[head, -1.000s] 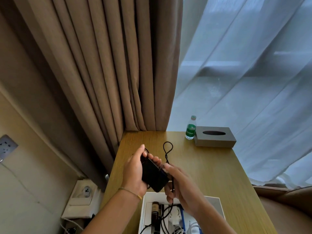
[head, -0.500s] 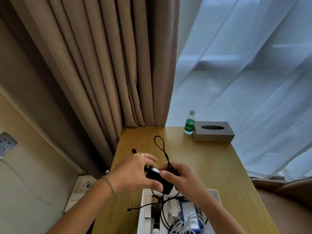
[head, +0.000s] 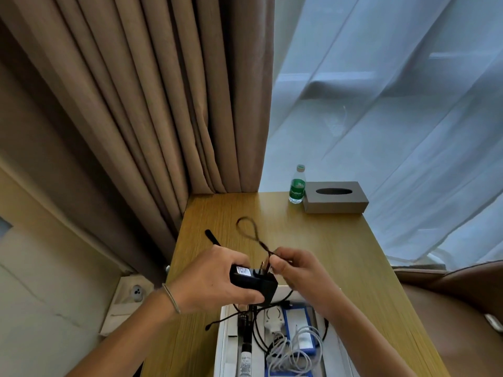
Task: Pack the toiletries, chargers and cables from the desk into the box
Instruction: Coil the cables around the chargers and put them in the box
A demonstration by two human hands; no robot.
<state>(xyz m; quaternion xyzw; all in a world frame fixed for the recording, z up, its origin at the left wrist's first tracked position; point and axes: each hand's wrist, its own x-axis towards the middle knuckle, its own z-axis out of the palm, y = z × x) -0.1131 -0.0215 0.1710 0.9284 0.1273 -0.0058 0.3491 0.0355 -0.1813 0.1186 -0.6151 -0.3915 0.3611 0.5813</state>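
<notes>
Head view: we grip a black charger (head: pixel 253 281) in our left hand (head: pixel 215 278) above the white box's (head: pixel 221 341) far edge, our right hand (head: pixel 296 270) pinching its looped black cable (head: pixel 249 231); bare desk (head: pixel 326 240) lies beyond.

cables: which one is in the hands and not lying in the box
The black cable, pinched by the right hand and looping over the desk. The white cable lies coiled in the white box.
</notes>
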